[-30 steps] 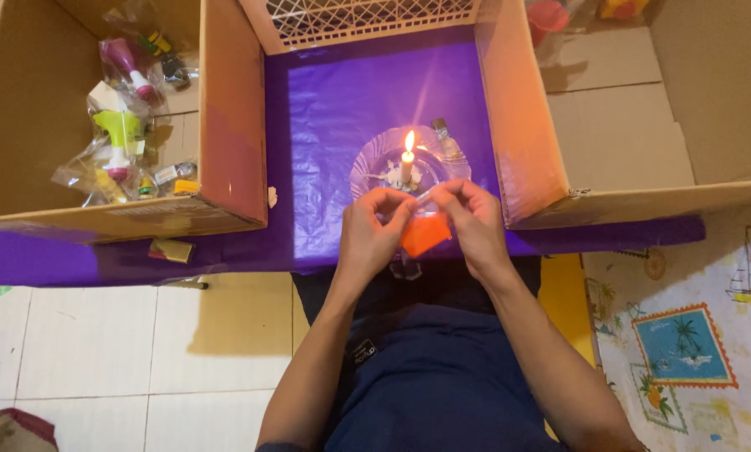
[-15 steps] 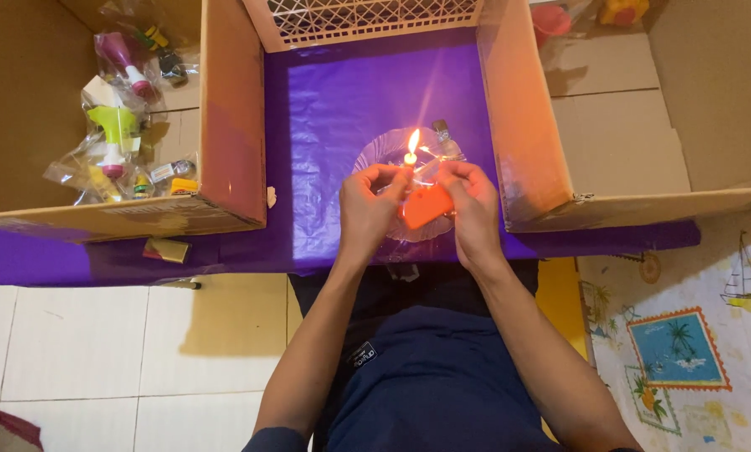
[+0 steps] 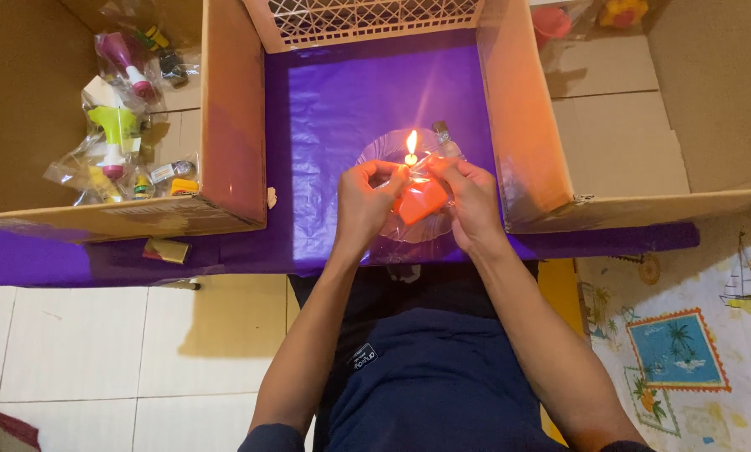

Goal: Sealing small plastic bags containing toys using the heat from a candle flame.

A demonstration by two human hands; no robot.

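Change: since a second ago both hands have moved forward from the near edge of the purple sheet (image 3: 342,109) toward its middle, and the clear plastic bag with the orange piece (image 3: 421,201) has come right under the candle flame (image 3: 411,142); earlier the bag was held lower, nearer the body.
Left hand (image 3: 367,205): pinching the bag's left top edge between thumb and fingers, closed on it.
Right hand (image 3: 472,201): gripping the bag's right top edge, likewise closed on it.
Bag: stretched between the two hands, its top edge just below the flame, seemingly touching or nearly so; I cannot tell which.
Candle: lit, standing on a clear round dish (image 3: 384,151) at the sheet's middle.
Meaning: judging by the position, the bag's edge is now being brought to the heat.
Surroundings: cardboard box (image 3: 233,125) with packed small toys at the left edge, another cardboard box (image 3: 518,125) at the right, a lattice basket (image 3: 367,17) at the far edge.
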